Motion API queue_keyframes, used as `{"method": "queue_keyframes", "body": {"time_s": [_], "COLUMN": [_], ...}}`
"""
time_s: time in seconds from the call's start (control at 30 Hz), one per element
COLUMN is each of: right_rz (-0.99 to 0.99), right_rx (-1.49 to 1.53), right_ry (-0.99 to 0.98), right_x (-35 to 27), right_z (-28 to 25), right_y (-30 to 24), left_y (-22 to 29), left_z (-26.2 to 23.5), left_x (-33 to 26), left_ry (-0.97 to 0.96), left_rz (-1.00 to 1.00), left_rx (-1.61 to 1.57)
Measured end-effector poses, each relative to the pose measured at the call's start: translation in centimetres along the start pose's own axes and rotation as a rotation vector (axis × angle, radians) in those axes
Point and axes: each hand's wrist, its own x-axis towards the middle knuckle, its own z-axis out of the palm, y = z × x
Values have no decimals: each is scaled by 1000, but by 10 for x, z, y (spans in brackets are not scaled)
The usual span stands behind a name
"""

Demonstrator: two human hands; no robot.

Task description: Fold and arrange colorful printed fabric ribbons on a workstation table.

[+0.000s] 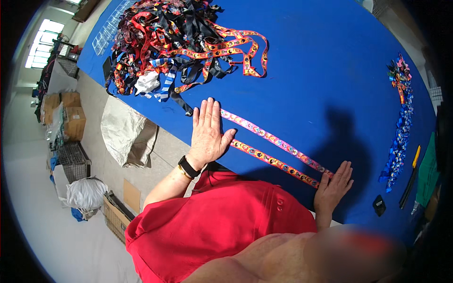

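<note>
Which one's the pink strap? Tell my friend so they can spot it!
On the blue table, find the person's left hand and right hand. Between them stretches the pink strap, farther from the red shirt than the yellow-and-red strap beside it.

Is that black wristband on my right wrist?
No, the black wristband circles the wrist of your left hand; your right hand shows none.
</note>
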Motion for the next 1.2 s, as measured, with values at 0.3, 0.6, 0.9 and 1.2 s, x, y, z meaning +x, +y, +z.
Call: {"method": "queue_keyframes", "body": {"time_s": [0.3, 0.6, 0.9, 1.2], "right_rz": [5, 1, 35, -6], "right_rx": [-11, 7, -36, -10], "right_ry": [-4, 8, -20, 26], "right_x": [-1, -1, -4, -1], "right_z": [1, 1, 0, 7], "right_y": [-1, -3, -4, 0], "left_y": [0, -2, -2, -3], "left_z": [0, 1, -2, 0], "left_x": [1, -1, -1, -3], "left_ry": [-1, 45, 56, 86], "left_rz": [-2, 0, -4, -23], "left_rx": [-17, -48, -114, -136]}}
